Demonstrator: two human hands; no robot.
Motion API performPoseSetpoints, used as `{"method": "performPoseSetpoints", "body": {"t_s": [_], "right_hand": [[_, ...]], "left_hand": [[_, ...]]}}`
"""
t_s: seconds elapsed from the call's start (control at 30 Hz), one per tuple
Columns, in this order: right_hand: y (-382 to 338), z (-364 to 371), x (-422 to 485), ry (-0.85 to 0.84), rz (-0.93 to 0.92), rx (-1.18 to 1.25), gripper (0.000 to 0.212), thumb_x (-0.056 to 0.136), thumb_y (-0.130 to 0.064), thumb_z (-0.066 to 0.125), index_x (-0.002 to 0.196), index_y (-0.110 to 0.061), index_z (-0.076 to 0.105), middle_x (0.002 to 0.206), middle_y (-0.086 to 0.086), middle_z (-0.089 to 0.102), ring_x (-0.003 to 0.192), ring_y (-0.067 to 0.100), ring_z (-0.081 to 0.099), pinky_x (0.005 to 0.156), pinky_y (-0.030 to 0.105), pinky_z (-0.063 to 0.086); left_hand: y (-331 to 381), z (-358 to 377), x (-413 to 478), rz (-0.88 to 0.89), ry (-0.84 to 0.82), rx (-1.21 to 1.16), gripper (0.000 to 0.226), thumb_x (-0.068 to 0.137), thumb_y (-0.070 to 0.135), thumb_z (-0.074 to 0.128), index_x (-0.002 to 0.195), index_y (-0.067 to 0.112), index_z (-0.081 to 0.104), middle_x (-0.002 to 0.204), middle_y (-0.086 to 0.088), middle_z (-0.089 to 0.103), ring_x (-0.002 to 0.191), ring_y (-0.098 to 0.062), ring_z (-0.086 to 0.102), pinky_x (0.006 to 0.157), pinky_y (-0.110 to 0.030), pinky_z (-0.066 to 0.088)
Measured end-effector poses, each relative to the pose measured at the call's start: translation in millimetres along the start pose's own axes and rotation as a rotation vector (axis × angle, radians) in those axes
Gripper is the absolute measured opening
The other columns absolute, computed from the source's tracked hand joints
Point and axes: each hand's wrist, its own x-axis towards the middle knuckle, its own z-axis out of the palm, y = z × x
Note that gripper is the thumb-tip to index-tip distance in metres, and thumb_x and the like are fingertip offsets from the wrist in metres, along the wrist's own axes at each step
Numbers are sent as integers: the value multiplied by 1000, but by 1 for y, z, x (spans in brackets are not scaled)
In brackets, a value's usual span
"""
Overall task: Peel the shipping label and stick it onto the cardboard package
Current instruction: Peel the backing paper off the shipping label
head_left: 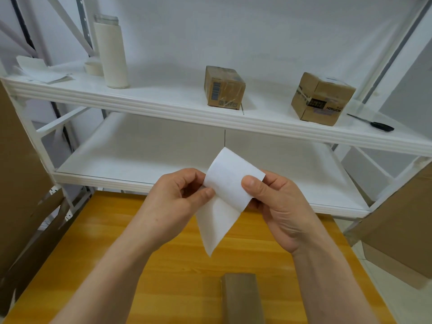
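Note:
I hold a white shipping label in the air above the wooden table. The sheet is partly split into two layers: an upper flap curls up and away, and a lower strip hangs down to a point. My left hand pinches the sheet's left edge between thumb and fingers. My right hand pinches the right edge of the upper flap. A plain cardboard package lies on the table near the bottom edge of the view, below both hands.
A white metal rack stands behind the table. Its upper shelf carries two taped cardboard boxes, a white bottle, a tape roll, loose papers and black scissors. Large cardboard sheets lean on both sides.

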Motion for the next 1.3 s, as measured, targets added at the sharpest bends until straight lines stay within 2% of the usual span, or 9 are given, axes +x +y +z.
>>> {"method": "performPoseSetpoints", "body": {"t_s": [0.1,0.27,0.43,0.6,0.73,0.9,1.0,1.17,1.3], "right_hand": [[3,-1,0,-23,-13,-56,52,58,-35,90,103,-11,80,110,11,78,104,28,73,87,36,60],[0,0,-5,-102,-46,-27,31,64,-26,78,94,-17,83,105,8,80,98,21,75,79,24,59],[3,4,-4,-78,-34,-172,44,64,-22,81,107,-11,78,108,9,79,106,27,73,97,45,55],[5,5,-1,-21,-87,-286,24,82,-14,75,106,-14,78,103,5,80,102,22,74,90,34,59],[6,4,2,19,-96,-311,20,89,-13,71,107,-15,77,102,1,80,98,15,75,82,26,59],[6,4,5,79,-108,-282,20,89,-17,71,107,-14,78,102,2,80,99,20,74,84,32,58],[6,3,7,102,-105,-254,20,90,-19,70,107,-14,78,103,2,80,102,22,73,90,36,58],[6,3,9,112,-105,-231,18,88,-20,70,105,-17,78,102,0,80,98,18,74,85,31,59],[8,2,9,94,-95,-223,32,81,-37,71,104,-16,78,102,5,79,102,28,72,91,41,58]], "left_hand": [[-1,0,-1,2,9,29,9,93,19,69,91,26,75,91,4,77,91,-18,72,90,-51,58],[-2,0,-1,-5,45,88,8,93,23,69,91,29,74,91,6,76,92,-18,71,88,-52,58],[1,2,-2,-7,48,105,8,93,22,69,91,29,73,89,6,76,89,-16,71,86,-50,59],[2,2,-1,-12,29,98,17,88,14,73,96,29,73,92,6,78,90,-14,73,88,-50,59],[1,3,0,-13,28,111,24,85,10,76,94,32,73,88,7,76,87,-19,72,88,-53,58],[2,2,0,-10,-12,113,37,88,5,70,103,40,70,98,7,76,94,-20,71,91,-52,57],[2,1,0,-24,-34,85,41,90,2,67,108,38,69,99,8,77,94,-14,71,92,-47,58],[2,0,0,-62,-66,17,43,91,-1,63,114,35,68,106,9,76,101,-19,70,95,-46,57],[1,2,1,-69,-64,-51,34,91,6,68,111,33,68,104,11,77,99,-13,71,92,-38,57]]}}
